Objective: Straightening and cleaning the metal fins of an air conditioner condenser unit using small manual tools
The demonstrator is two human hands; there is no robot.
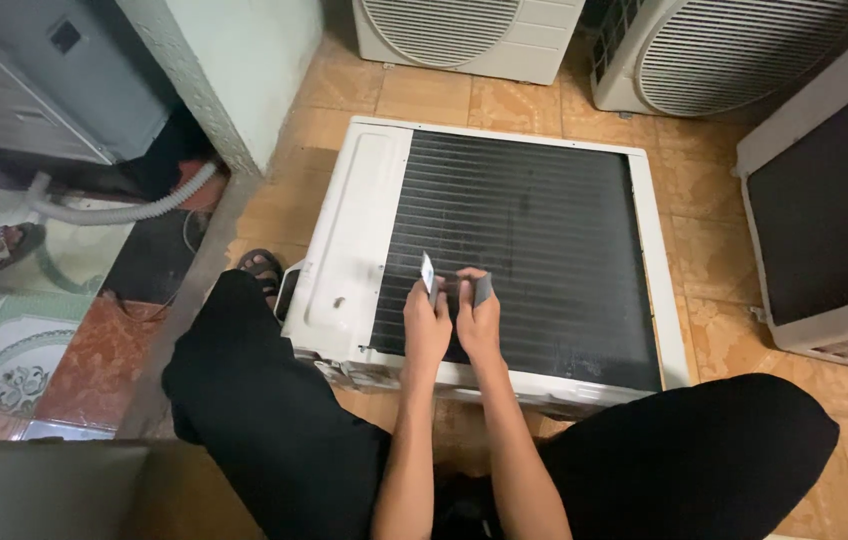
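Over the dark fin grille of a white air-conditioner unit lying flat on the tiled floor, both hands are working side by side.
Forearms are reaching forward between black-trousered knees; the left hand is pinching a small flat pale-and-grey piece upright above the fins, and the right hand is gripping a small grey piece, fingers curled. What these pieces are is hard to make out. Elbows are cut off at the bottom edge, and the unit's near side is hiding behind the wrists.
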